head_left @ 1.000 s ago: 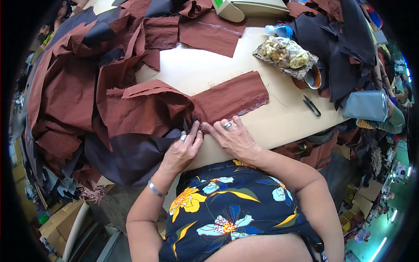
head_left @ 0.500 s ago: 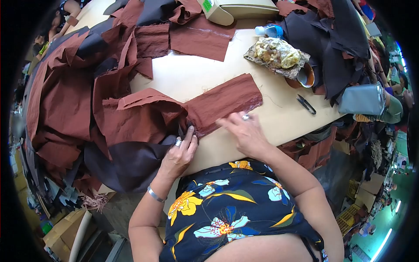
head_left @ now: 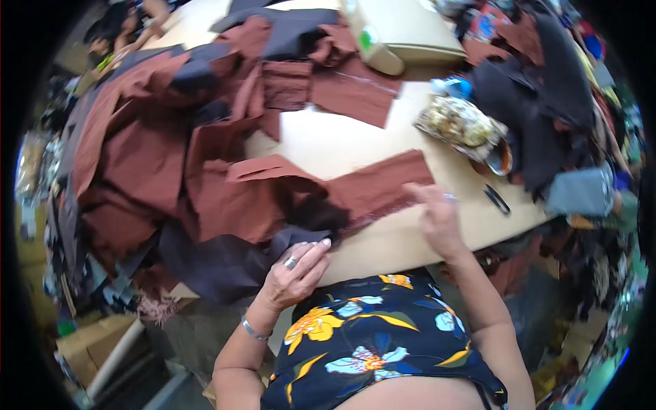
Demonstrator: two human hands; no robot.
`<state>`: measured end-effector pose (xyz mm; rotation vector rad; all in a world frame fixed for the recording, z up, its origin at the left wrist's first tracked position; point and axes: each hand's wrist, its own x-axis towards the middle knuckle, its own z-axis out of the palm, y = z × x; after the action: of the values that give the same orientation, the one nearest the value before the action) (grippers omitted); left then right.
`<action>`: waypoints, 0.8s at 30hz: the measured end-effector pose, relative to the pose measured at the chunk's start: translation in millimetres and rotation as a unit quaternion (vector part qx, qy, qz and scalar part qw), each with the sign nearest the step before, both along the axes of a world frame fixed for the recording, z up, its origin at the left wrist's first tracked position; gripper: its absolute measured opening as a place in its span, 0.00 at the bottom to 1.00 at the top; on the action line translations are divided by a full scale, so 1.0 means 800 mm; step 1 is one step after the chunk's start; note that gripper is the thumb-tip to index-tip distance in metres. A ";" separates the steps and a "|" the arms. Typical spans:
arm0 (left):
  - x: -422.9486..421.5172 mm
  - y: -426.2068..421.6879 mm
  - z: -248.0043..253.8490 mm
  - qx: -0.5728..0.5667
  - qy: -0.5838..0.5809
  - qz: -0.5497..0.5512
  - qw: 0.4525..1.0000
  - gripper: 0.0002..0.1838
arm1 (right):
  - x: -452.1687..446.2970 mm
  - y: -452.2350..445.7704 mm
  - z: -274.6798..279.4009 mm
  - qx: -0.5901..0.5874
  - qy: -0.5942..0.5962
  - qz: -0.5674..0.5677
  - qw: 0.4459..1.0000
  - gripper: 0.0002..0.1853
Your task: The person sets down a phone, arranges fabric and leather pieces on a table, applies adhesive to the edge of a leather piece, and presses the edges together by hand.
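My left hand [head_left: 299, 272], with a ring and a bracelet, is closed at the table's near edge. Its thumb and fingers pinch the edge of a dark cloth [head_left: 212, 263], which hangs over the edge. A reddish-brown cloth strip [head_left: 383, 186] with a frayed lower edge lies flat to the right, joining a bunched brown piece [head_left: 236, 201]; dark cloth shows in the fold between them. My right hand [head_left: 441, 219], somewhat blurred, hovers by the strip's right end with its fingers stretched out. Whether it touches the strip or a thread, I cannot make out.
Thread snips [head_left: 497, 200] lie on the table [head_left: 383, 256] at right. Behind them are a wrapped lumpy bundle [head_left: 461, 126], a small bowl [head_left: 502, 160] and a bottle [head_left: 452, 87]. Brown and dark cloth [head_left: 137, 171] is heaped at left. A cardboard box [head_left: 410, 34] stands at the back.
The view has shifted, so everything sits lower and further right. My right hand has moved right along the strip. My left hand has drawn back, and more dark cloth shows in the fold.
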<state>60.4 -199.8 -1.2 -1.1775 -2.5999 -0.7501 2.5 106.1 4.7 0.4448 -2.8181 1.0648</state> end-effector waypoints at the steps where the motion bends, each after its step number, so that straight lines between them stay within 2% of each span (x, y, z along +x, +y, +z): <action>1: 0.003 -0.008 0.015 -0.048 -0.027 0.080 0.995 0.29 | 0.000 0.008 0.006 -0.028 0.044 -0.046 0.998 0.31; 3: 0.005 -0.013 0.052 -0.129 -0.078 0.234 0.961 0.37 | 0.013 0.028 -0.013 -0.039 0.035 -0.133 0.990 0.30; 4: 0.006 -0.021 0.042 -0.188 -0.138 0.282 0.931 0.47 | 0.018 0.030 -0.016 -0.053 0.030 -0.138 0.989 0.29; 5: 0.002 -0.029 0.033 -0.238 -0.164 0.307 0.907 0.46 | 0.023 0.032 -0.030 -0.055 0.039 -0.138 0.988 0.29; 7: -0.009 -0.047 -0.016 -0.224 -0.152 0.328 0.905 0.41 | 0.028 0.030 -0.050 -0.063 0.061 -0.129 0.988 0.31; 9: -0.031 -0.068 -0.049 -0.122 -0.022 0.303 0.945 0.22 | 0.025 0.029 -0.067 -0.098 0.069 -0.131 0.984 0.33; 11: -0.053 -0.064 -0.038 -0.025 -0.107 0.339 0.934 0.19 | 0.019 0.027 -0.064 -0.116 0.090 -0.122 0.982 0.34; 13: -0.086 -0.061 0.010 0.196 -0.061 0.381 0.901 0.20 | 0.019 0.028 -0.064 -0.138 0.102 -0.135 0.976 0.34; 15: -0.123 -0.087 0.077 0.293 -0.035 0.389 0.873 0.22 | 0.023 0.030 -0.063 -0.155 0.093 -0.146 0.973 0.33; 16: -0.138 -0.096 0.128 0.399 -0.045 0.346 0.848 0.16 | 0.024 0.032 -0.062 -0.160 0.081 -0.146 0.973 0.33; 17: -0.156 -0.132 0.163 0.515 -0.123 0.303 0.793 0.14 | 0.025 0.032 -0.060 -0.165 0.069 -0.150 0.972 0.32; 18: -0.171 -0.148 0.206 0.483 -0.086 0.349 0.798 0.14 | 0.028 0.032 -0.062 -0.172 0.061 -0.148 0.972 0.32; 19: -0.202 -0.207 0.219 0.431 -0.032 0.332 0.838 0.16 | 0.031 0.032 -0.066 -0.178 0.051 -0.146 0.972 0.32; 21: -0.218 -0.267 0.288 0.307 0.068 0.425 0.849 0.16 | 0.033 0.033 -0.076 -0.189 0.041 -0.143 0.971 0.32; 23: -0.215 -0.315 0.363 0.159 0.194 0.512 0.821 0.16 | 0.036 0.030 -0.087 -0.203 0.033 -0.141 0.968 0.33; 24: -0.209 -0.331 0.403 0.089 0.255 0.549 0.791 0.16 | 0.036 0.030 -0.090 -0.187 0.029 -0.136 0.973 0.32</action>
<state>-106.6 -464.3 321.1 0.2724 -2.1159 -0.3048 31.5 130.0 -66.9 0.0507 -2.4513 1.4424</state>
